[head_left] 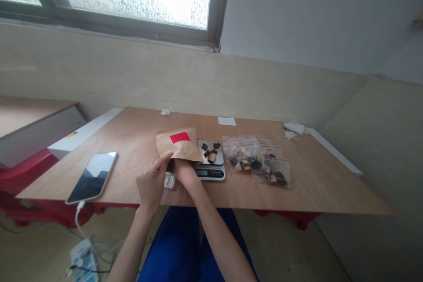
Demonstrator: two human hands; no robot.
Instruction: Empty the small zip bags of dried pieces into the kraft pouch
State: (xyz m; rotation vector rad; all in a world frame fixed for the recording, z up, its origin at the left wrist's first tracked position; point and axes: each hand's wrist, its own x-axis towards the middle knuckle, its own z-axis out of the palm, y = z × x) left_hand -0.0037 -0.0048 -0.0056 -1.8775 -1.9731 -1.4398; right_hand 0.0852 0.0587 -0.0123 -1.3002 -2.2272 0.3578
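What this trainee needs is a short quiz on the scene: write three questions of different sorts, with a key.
1. Multiple choice: which thing does the left hand hold?
A) the phone
B) the paper bag
C) the power strip
2. True or false: loose brown pieces lie on the scale.
3. Fill in the gap, from the person's own side: the clear plastic bags lie to the ____ of the scale.

Key:
1. B
2. True
3. right
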